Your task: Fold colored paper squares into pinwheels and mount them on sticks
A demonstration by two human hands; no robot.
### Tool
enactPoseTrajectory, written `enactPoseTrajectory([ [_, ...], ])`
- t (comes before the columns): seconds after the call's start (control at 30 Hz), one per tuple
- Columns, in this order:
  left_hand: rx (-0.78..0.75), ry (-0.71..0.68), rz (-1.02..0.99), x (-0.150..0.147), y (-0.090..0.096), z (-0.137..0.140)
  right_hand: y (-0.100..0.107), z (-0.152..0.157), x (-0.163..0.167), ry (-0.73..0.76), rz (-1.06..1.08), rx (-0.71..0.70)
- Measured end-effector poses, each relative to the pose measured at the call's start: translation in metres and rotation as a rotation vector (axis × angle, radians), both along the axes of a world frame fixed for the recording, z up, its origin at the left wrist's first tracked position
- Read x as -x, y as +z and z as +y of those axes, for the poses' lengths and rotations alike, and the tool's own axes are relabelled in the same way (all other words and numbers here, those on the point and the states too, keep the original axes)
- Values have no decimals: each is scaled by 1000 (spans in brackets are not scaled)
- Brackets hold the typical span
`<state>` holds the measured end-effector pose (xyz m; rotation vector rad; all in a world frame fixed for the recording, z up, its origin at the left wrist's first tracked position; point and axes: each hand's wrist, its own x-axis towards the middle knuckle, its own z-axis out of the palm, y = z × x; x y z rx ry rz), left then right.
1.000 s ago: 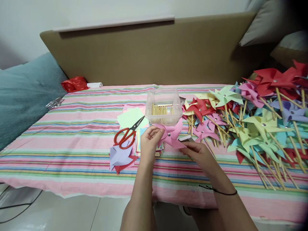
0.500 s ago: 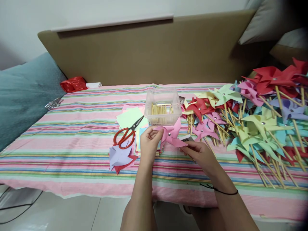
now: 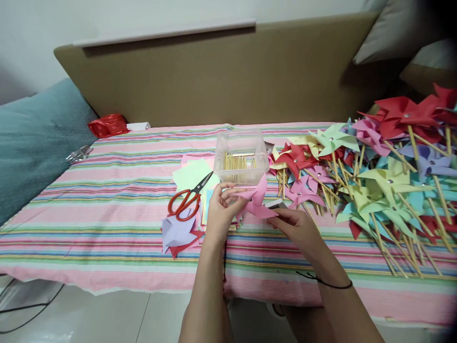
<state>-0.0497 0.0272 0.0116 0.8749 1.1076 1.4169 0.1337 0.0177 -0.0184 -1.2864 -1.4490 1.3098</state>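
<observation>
A pink paper pinwheel (image 3: 257,202) is held between both hands in front of the clear plastic box. My left hand (image 3: 225,206) pinches its left side between thumb and fingers, covering part of the blades. My right hand (image 3: 291,225) is closed at the lower right blade tip; its fingers partly hide what they grip. No stick can be made out below the pinwheel. Left of my hands lie red-handled scissors (image 3: 189,197) on light green paper sheets (image 3: 191,174). Lavender and red cut paper pieces (image 3: 178,231) lie just below the scissors.
The clear plastic box (image 3: 242,155) holds several short wooden sticks. Many finished pinwheels (image 3: 389,181) on sticks pile up at the right. A red plastic bag (image 3: 109,125) lies at the far left by a teal cushion (image 3: 41,143). Striped cloth (image 3: 117,209) covers the seat.
My left hand has shifted slightly to the right, its thumb now farther over the pinwheel's left side. My right hand stays almost still at the lower tip.
</observation>
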Motion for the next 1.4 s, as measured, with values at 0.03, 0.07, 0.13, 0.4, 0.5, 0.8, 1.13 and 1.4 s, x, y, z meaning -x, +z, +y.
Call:
enactPoseTrajectory([
  [0.03, -23, -27, 31, 1, 2, -1, -1, 0, -1, -2, -9, -36],
  [0.07, -54, -54, 64, 2, 3, -2, -1, 0, -1, -5, -14, -82],
  [0.13, -136, -90, 117, 4, 7, -5, 1, -1, -1, -15, -13, -188],
  [0.4, -210, 73, -25, 5, 5, -2, 14, -4, 1, -154, -100, -568],
  [0.5, -90, 51, -162, 3, 3, 0, 11, -3, 0, -188, -178, -637],
  [0.8, 13, -48, -73, -2, 0, -3, 6, 0, -1, -200, -309, -779],
  [1.13, -6, -38, -133, -2, -3, -1, 6, -1, 1, -235, -321, -769],
  [1.4, -10, -27, -119, -2, -4, -1, 7, -2, 2, -224, -284, -753],
])
